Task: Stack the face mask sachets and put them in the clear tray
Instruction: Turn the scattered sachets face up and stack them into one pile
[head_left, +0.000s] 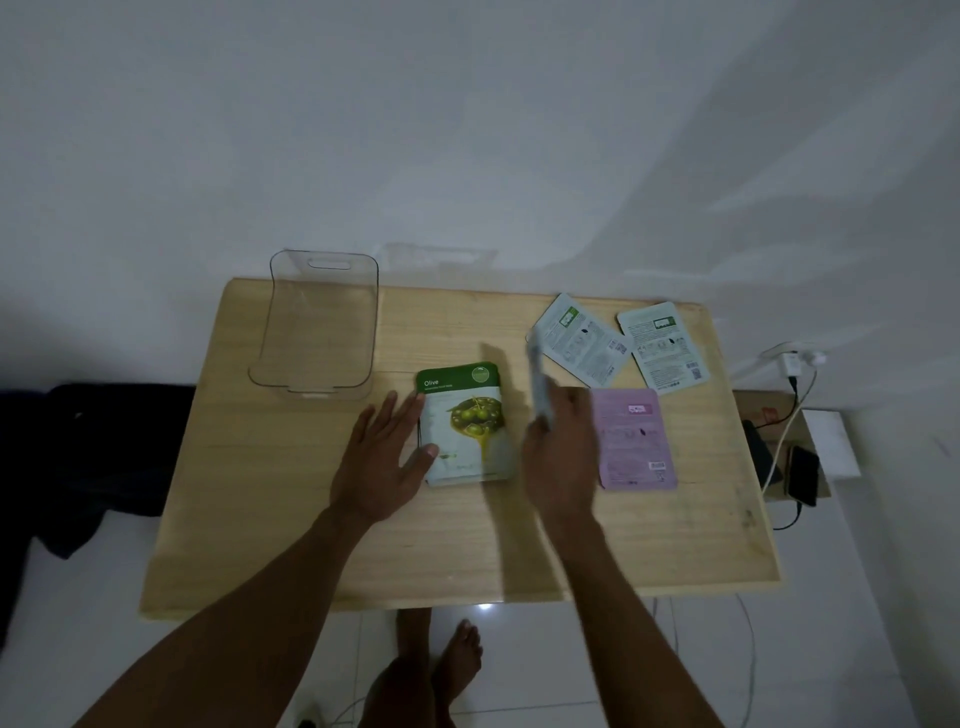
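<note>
A green and white Olive sachet (467, 426) tops a small stack at the middle of the wooden table (457, 545). My left hand (387, 457) lies flat with fingers spread against the stack's left edge. My right hand (563, 452) grips a pale sachet (537, 379), held edge-on and blurred, just right of the stack. A pink sachet (636, 441) lies face down to the right. Two white sachets (582, 340) (665, 345) lie face down at the back right. The clear tray (317, 327) stands empty at the back left.
The table stands against a white wall. A dark cloth (104, 447) lies on the floor at the left. At the right are a charger with cables (792, 364) and a black phone (805, 475) on a low box. My bare feet (441, 660) show below the table's front edge.
</note>
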